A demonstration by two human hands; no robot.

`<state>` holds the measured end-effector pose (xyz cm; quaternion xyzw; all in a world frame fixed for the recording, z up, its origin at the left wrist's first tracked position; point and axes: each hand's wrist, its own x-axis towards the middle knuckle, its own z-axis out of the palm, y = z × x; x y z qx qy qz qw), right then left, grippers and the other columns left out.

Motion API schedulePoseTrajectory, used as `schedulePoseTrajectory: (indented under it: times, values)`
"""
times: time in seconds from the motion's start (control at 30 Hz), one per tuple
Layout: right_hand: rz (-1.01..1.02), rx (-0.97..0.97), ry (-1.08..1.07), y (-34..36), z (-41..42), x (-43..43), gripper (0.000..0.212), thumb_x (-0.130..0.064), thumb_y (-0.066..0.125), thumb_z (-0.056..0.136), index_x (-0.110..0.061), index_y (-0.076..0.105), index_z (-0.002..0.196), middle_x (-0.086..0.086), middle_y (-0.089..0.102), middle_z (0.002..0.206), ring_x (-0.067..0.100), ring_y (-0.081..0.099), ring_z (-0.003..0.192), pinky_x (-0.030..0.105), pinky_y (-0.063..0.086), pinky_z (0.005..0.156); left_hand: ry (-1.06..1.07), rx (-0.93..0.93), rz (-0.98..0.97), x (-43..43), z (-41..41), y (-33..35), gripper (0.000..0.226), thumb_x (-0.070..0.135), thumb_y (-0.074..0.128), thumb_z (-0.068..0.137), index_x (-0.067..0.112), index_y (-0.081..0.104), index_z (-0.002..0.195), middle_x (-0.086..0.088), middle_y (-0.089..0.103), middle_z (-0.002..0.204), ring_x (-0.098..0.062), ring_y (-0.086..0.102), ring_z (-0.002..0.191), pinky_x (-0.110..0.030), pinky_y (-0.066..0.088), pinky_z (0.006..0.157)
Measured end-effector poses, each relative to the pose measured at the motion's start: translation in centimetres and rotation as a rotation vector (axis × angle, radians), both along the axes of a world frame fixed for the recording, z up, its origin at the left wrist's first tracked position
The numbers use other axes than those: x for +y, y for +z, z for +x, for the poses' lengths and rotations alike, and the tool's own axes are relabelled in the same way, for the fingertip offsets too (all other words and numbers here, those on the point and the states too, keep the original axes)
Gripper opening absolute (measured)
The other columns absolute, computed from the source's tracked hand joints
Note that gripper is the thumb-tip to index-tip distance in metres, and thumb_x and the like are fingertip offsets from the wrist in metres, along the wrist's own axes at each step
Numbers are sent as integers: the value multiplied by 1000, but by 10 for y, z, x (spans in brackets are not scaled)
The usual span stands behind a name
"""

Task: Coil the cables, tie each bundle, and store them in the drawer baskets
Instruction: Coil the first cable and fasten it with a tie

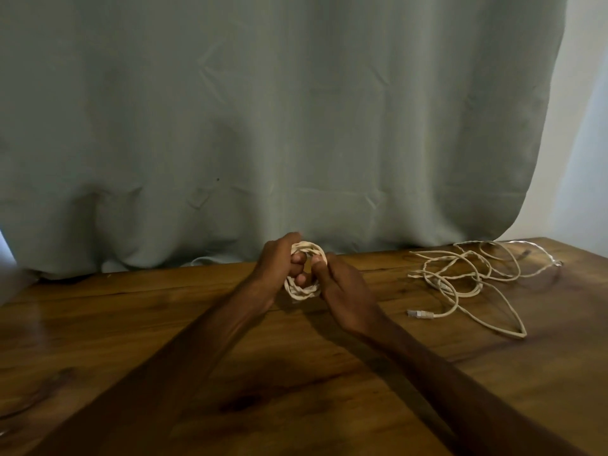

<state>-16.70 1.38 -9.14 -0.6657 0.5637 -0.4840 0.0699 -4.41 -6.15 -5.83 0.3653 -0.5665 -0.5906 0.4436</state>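
Gripped small cable coil (304,292) over table (164,324) with left hand (279,266) and right hand (345,291), fingers curled through its middle, likely to stop loops springing apart before tying. Had loose cable (467,278) sprawled uncoiled, well right.

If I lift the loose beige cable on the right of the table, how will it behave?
Probably floppy: the loose cable sprawls in slack loops. Likely light, since it looks thin. Its plug end would probably dangle.

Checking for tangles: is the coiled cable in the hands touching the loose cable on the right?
Apart. The head view shows bare wooden table between the coiled cable and the loose cable.
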Motion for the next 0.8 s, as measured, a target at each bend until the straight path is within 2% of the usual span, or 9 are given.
schedulePoseTrajectory:
  times: [0.07,0.2,0.33,0.4,0.5,0.6,0.67,0.73,0.8]
  values:
    - [24,-10,-4,1,-1,1,40,-34,35,111,-11,67,102,1,68,85,11,62,75,14,40,62,19,52,-43,8,-5,-3,70,45,58,98,17,49,34,0,49,42,-17,46,36,-23,37,47]
    - [103,-93,102,4,-4,2,34,-43,42,108,-22,68,103,-11,65,76,-3,60,65,13,40,56,149,77,-102,12,-8,-8,63,29,59,99,17,46,39,2,43,38,-13,37,30,-16,29,40]
    - [118,-157,110,7,-13,5,35,-37,41,110,-27,69,92,-22,68,74,-5,63,66,15,42,58,273,53,-114,-1,1,-12,39,26,59,95,13,49,59,-9,44,57,-23,43,54,-21,30,47]
    - [198,-151,88,10,-21,3,30,-25,47,108,-23,74,97,-17,72,81,-3,65,71,20,45,66,310,73,-61,-6,8,-10,40,23,57,95,16,47,57,-4,41,52,-18,37,47,-20,25,45]
    - [329,25,108,14,-34,1,25,-18,51,105,-14,76,102,-4,72,90,8,63,80,28,45,75,310,109,2,-12,18,-3,40,21,51,96,18,43,56,2,36,49,-11,25,35,-17,19,37]
    - [436,-277,227,11,-33,1,36,-25,46,108,-4,75,108,8,72,86,17,62,75,26,47,61,312,75,-18,-15,21,-3,37,24,50,97,16,48,60,-3,42,55,-10,27,35,-17,21,37]
    - [487,-489,329,10,-28,1,44,-32,44,108,3,71,114,17,74,94,20,64,73,27,46,54,346,29,-57,-13,18,-5,36,25,51,97,11,53,64,-2,46,51,-12,31,35,-19,24,41]
    - [506,-547,427,11,-24,4,42,-29,52,105,8,67,118,21,73,100,21,64,71,25,44,50,379,-10,-109,-11,14,-7,40,25,53,97,11,52,59,-1,45,47,-15,34,37,-23,27,46]
    - [504,-527,463,14,-26,6,31,-18,59,101,8,67,117,17,73,95,17,63,65,22,44,46,406,-48,-160,-11,13,-7,42,26,54,96,10,52,57,-4,46,50,-18,38,39,-25,30,49]
